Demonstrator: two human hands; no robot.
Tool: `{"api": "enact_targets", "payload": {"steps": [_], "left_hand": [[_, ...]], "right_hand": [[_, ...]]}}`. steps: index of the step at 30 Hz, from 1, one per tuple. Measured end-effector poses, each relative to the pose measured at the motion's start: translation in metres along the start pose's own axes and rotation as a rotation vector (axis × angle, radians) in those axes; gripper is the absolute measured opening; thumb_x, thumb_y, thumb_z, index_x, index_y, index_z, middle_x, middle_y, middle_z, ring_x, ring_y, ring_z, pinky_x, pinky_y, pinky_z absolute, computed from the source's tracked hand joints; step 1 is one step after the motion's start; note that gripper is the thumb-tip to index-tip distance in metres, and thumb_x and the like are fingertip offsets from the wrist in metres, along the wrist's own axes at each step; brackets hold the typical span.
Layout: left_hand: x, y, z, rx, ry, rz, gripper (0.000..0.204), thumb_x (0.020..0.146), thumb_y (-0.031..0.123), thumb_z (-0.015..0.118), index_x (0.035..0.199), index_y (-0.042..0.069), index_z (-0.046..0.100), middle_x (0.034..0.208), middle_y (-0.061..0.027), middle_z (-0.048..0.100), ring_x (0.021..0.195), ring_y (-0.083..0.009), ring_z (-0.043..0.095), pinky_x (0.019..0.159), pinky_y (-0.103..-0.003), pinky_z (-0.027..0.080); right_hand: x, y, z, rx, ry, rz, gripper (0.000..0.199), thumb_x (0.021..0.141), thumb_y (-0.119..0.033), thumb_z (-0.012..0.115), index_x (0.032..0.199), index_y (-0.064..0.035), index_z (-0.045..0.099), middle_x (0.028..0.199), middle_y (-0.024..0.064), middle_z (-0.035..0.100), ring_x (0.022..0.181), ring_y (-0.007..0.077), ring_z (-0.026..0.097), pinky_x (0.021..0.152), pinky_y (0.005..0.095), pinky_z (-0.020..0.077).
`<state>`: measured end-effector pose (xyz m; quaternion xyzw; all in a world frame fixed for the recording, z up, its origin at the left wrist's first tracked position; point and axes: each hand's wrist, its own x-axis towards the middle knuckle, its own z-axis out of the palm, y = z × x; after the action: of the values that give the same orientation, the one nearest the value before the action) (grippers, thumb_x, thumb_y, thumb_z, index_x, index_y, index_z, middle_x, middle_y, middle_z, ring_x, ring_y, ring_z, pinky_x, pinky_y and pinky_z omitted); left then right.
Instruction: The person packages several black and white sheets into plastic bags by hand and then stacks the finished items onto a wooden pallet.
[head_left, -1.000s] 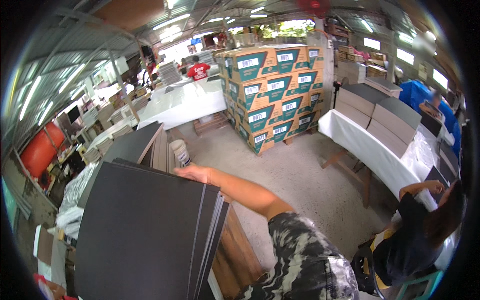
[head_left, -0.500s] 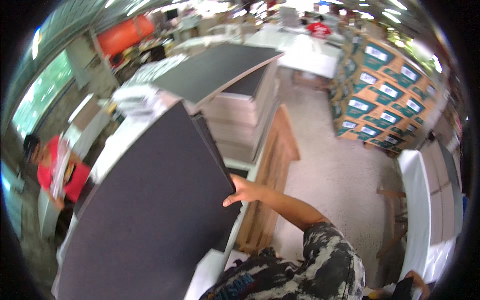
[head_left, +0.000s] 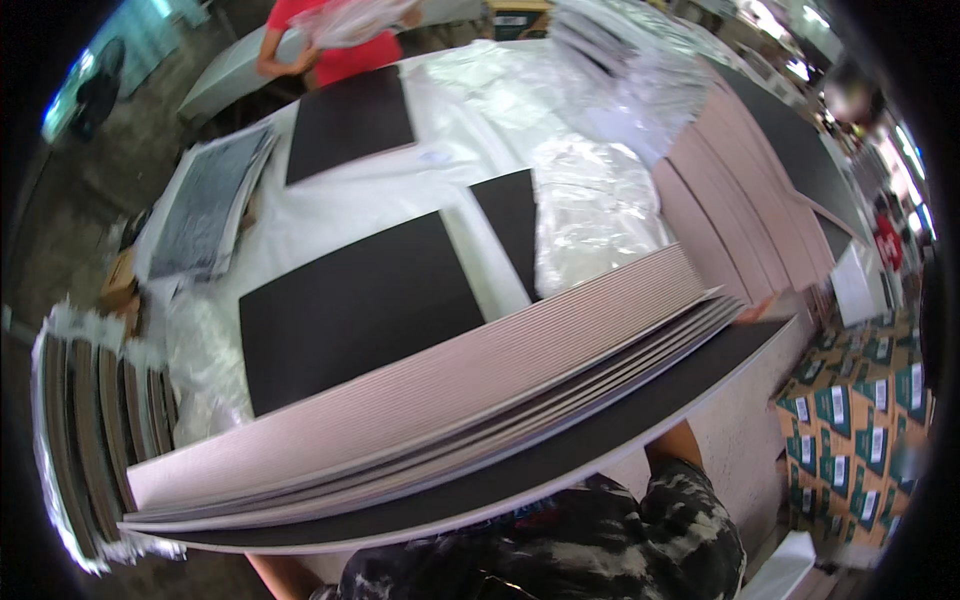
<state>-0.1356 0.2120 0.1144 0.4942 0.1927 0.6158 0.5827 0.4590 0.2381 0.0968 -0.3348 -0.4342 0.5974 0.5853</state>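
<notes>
A thick stack of pinkish-grey boards stretches across right in front of me, slanting up to the right. Its many edges are fanned in thin layers, and the nearest board shows a black face. My left forearm passes under the stack's near left edge. Under the right part goes my right forearm. Both hands are hidden by the boards, so their fingers do not show. Beyond the stack, a black board lies flat on a white-covered table, with a narrower black piece beside it.
Across the table, a person in a red shirt holds clear plastic by another black board. Clear plastic wrap lies mid-table. Wrapped boards stand at left; fanned boards and stacked cartons are at right.
My view has turned left toward the table. The boards, whose edge my right hand gripped before, now lie crosswise before my body, and that hand has gone out of sight behind them.
</notes>
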Motion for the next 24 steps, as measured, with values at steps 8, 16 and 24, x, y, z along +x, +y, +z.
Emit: {"api": "enact_targets", "payload": {"steps": [8,16,24], "left_hand": [[-0.003,0.009,-0.025,0.195,0.009,0.031,0.094,0.069,0.062,0.061,0.137,0.006,0.029,0.139,-0.0145,0.033,0.129,-0.0311,0.029,0.107,-0.047,0.017],[0.018,0.007,-0.043,-0.206,-0.089,0.078,0.099,0.069,0.075,0.047,0.132,0.000,0.036,0.137,-0.0196,0.034,0.126,-0.0350,0.031,0.107,-0.049,0.019],[0.040,0.029,-0.002,0.021,0.345,0.318,0.080,0.073,0.063,0.052,0.123,0.001,0.046,0.127,-0.0191,0.044,0.116,-0.0360,0.041,0.098,-0.051,0.029]], "right_hand": [[-0.005,-0.029,-0.007,-0.033,0.051,-0.152,0.114,0.052,-0.031,0.083,0.138,-0.0005,0.015,0.139,0.0107,0.028,0.130,0.0241,0.025,0.107,0.0406,0.0169],[0.017,-0.066,0.038,-0.194,-0.014,-0.158,0.136,0.051,-0.061,0.077,0.141,-0.0014,-0.006,0.148,0.0105,0.005,0.137,0.0218,0.005,0.109,0.0369,0.0069],[0.029,-0.118,0.080,-0.060,0.252,-0.517,0.080,0.082,-0.048,0.053,0.136,0.0049,0.026,0.132,0.0196,0.041,0.124,0.0255,0.038,0.102,0.0335,0.0286]]}}
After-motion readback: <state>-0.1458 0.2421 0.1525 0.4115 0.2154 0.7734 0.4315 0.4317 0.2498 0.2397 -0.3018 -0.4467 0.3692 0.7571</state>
